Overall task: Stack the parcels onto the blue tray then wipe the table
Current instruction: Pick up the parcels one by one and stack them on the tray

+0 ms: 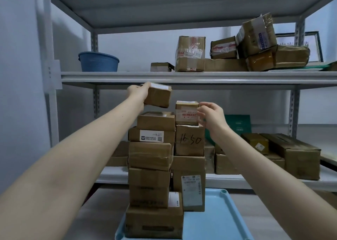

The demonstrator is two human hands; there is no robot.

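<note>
A light blue tray (226, 219) lies on the table in front of me and carries two tall stacks of brown cardboard parcels. My left hand (137, 92) grips a small brown parcel (158, 96) and holds it tilted in the air just above the left stack (151, 159). My right hand (211, 116) has its fingers curled against the right side of a small taped parcel (187, 113) on top of the right stack (189, 148), whose upper box is marked 1650.
A grey metal shelf rack (182, 76) stands right behind the tray. Its upper shelf holds a blue basin (98, 61) and several parcels (255, 46). The lower shelf holds more boxes (291, 154) and a green carton (238, 125). A white wall is at the left.
</note>
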